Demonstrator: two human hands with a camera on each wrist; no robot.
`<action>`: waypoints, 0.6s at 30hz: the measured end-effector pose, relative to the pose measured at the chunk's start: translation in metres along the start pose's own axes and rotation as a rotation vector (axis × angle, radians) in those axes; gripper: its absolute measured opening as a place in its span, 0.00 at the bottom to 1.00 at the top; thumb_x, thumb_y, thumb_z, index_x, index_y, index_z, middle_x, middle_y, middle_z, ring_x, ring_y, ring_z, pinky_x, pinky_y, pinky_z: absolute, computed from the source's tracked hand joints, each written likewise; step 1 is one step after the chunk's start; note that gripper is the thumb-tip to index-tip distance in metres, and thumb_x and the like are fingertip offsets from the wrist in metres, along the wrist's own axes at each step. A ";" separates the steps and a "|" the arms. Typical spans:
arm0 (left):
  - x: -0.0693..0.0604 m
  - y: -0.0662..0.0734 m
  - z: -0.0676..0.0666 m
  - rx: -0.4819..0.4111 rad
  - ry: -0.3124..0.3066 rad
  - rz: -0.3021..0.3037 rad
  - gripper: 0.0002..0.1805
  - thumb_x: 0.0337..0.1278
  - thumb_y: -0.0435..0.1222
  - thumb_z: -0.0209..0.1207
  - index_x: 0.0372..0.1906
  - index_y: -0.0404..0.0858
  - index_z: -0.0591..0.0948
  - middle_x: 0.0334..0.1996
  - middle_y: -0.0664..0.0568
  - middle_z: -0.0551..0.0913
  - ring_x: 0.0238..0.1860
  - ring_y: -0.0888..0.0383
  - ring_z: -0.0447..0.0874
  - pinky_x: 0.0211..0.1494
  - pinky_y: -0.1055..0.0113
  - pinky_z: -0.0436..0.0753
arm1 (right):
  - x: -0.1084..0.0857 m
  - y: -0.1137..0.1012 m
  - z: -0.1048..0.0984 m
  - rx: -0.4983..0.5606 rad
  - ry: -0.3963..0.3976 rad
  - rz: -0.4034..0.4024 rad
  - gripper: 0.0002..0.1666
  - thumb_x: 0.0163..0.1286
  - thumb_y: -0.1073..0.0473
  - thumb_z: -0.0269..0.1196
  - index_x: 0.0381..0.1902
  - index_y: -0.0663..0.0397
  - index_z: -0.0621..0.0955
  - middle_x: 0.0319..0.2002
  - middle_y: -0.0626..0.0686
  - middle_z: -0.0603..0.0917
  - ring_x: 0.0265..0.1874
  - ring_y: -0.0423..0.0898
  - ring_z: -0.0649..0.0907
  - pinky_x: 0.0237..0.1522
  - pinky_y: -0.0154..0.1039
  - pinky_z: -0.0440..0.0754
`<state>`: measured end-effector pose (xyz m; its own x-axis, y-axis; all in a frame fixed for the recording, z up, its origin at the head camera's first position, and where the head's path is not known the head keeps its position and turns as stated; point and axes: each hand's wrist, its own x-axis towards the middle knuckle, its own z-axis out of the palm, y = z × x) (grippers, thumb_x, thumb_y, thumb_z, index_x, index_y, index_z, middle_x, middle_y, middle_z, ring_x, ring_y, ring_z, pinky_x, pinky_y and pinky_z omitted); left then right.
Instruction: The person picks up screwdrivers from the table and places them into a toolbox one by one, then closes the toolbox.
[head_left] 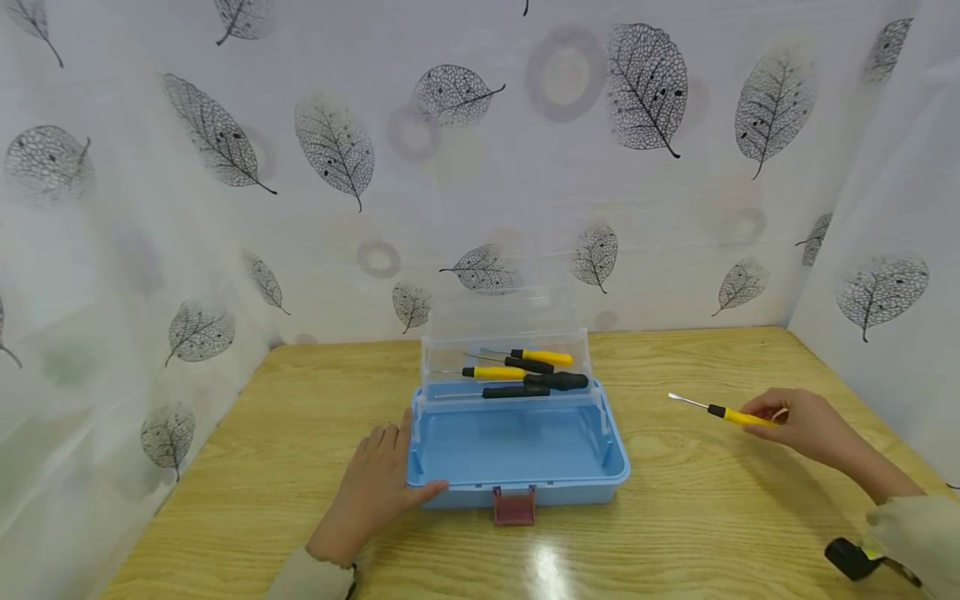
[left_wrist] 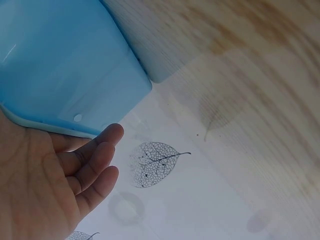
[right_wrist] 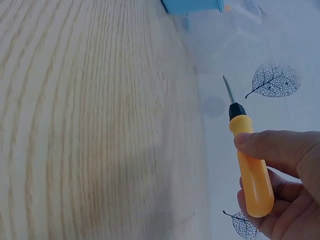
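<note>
A yellow-and-black screwdriver [head_left: 733,414] is in my right hand [head_left: 802,425], held above the table right of the blue toolbox [head_left: 517,497]. In the right wrist view, my thumb and fingers grip its yellow handle [right_wrist: 254,175], and the metal tip points away from me. My left hand [head_left: 378,475] rests against the toolbox's left side, thumb at the front corner and fingers relaxed along the wall. The box stands open, its blue base bare inside. Several yellow or black screwdrivers [head_left: 501,373] lie in the clear plastic section at its back.
A clear lid [head_left: 502,312] stands raised behind the box. A reddish latch [head_left: 514,507] hangs at the front. Near my right sleeve lies a black-ended object [head_left: 851,558], partly hidden. Leaf-patterned curtains [head_left: 480,167] enclose the wooden table [head_left: 315,408] at the back and sides.
</note>
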<state>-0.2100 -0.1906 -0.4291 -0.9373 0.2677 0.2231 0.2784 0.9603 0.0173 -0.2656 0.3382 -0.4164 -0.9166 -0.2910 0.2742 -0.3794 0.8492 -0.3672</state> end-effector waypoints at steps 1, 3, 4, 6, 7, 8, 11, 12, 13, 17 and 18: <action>0.000 0.000 0.000 0.000 -0.001 0.000 0.60 0.40 0.70 0.57 0.68 0.28 0.60 0.47 0.39 0.76 0.48 0.47 0.74 0.52 0.54 0.76 | 0.001 -0.001 0.000 -0.001 -0.001 -0.003 0.09 0.51 0.64 0.71 0.32 0.59 0.85 0.25 0.44 0.81 0.22 0.24 0.71 0.24 0.28 0.77; 0.000 0.000 0.000 -0.004 -0.005 -0.002 0.60 0.40 0.70 0.56 0.69 0.28 0.60 0.47 0.39 0.76 0.48 0.48 0.74 0.52 0.54 0.76 | 0.002 -0.002 -0.001 0.001 -0.002 -0.008 0.08 0.51 0.64 0.71 0.31 0.59 0.85 0.25 0.43 0.80 0.22 0.25 0.71 0.24 0.28 0.77; 0.000 0.000 0.000 -0.005 -0.007 -0.003 0.60 0.40 0.70 0.56 0.69 0.28 0.60 0.47 0.39 0.76 0.48 0.48 0.74 0.52 0.54 0.76 | 0.003 -0.002 -0.001 0.003 -0.005 -0.006 0.08 0.52 0.64 0.71 0.31 0.59 0.85 0.25 0.43 0.80 0.22 0.25 0.71 0.24 0.28 0.77; 0.001 0.000 0.001 -0.007 -0.009 -0.004 0.60 0.40 0.70 0.56 0.69 0.28 0.59 0.47 0.39 0.76 0.48 0.48 0.74 0.52 0.54 0.76 | 0.004 -0.003 -0.002 0.008 -0.013 0.001 0.08 0.52 0.63 0.71 0.32 0.59 0.85 0.25 0.44 0.80 0.22 0.25 0.71 0.24 0.28 0.77; 0.001 0.000 0.001 -0.006 -0.007 -0.003 0.60 0.40 0.70 0.56 0.69 0.28 0.60 0.47 0.39 0.77 0.48 0.48 0.75 0.52 0.54 0.76 | 0.005 -0.003 -0.002 0.011 -0.018 0.007 0.08 0.53 0.63 0.71 0.32 0.59 0.85 0.26 0.44 0.80 0.22 0.25 0.72 0.25 0.28 0.77; 0.001 0.000 0.001 -0.004 -0.005 -0.003 0.60 0.40 0.70 0.56 0.69 0.28 0.60 0.47 0.39 0.77 0.48 0.48 0.75 0.52 0.54 0.76 | 0.006 -0.004 -0.002 0.012 -0.022 0.011 0.08 0.53 0.63 0.71 0.32 0.60 0.85 0.26 0.45 0.81 0.22 0.26 0.72 0.25 0.28 0.77; 0.001 -0.001 0.002 0.002 0.003 0.000 0.60 0.40 0.70 0.56 0.68 0.28 0.60 0.47 0.40 0.77 0.48 0.48 0.75 0.52 0.54 0.76 | 0.009 -0.005 -0.003 0.013 -0.032 0.023 0.09 0.53 0.63 0.71 0.33 0.61 0.85 0.26 0.47 0.81 0.22 0.26 0.72 0.25 0.28 0.77; 0.001 -0.001 0.002 0.003 0.006 0.000 0.60 0.40 0.70 0.56 0.68 0.28 0.60 0.47 0.40 0.77 0.48 0.48 0.75 0.52 0.54 0.76 | 0.010 -0.005 -0.003 0.013 -0.032 0.023 0.09 0.52 0.63 0.71 0.32 0.61 0.85 0.26 0.47 0.82 0.22 0.26 0.72 0.25 0.28 0.77; 0.001 -0.001 0.002 0.004 0.006 0.001 0.60 0.40 0.70 0.56 0.69 0.28 0.60 0.47 0.40 0.77 0.48 0.48 0.75 0.52 0.54 0.76 | 0.011 -0.005 -0.003 0.015 -0.031 0.021 0.09 0.52 0.63 0.71 0.32 0.61 0.85 0.26 0.47 0.82 0.22 0.26 0.72 0.25 0.28 0.77; 0.001 -0.001 0.002 0.001 0.002 0.000 0.60 0.40 0.70 0.56 0.68 0.28 0.60 0.48 0.40 0.77 0.48 0.48 0.75 0.52 0.54 0.76 | 0.014 -0.007 -0.004 0.018 -0.023 0.004 0.09 0.52 0.64 0.71 0.32 0.61 0.85 0.26 0.47 0.81 0.22 0.26 0.72 0.24 0.28 0.77; 0.000 -0.001 0.002 0.001 0.004 0.001 0.60 0.40 0.70 0.56 0.68 0.28 0.60 0.48 0.39 0.77 0.48 0.48 0.75 0.52 0.54 0.76 | 0.015 -0.007 -0.004 0.018 -0.020 -0.001 0.08 0.52 0.64 0.71 0.32 0.61 0.85 0.26 0.47 0.81 0.22 0.26 0.72 0.24 0.29 0.77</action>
<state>-0.2111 -0.1912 -0.4310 -0.9361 0.2688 0.2267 0.2795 0.9600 0.0158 -0.2759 0.3299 -0.4062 -0.9186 -0.3009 0.2564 -0.3823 0.8409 -0.3830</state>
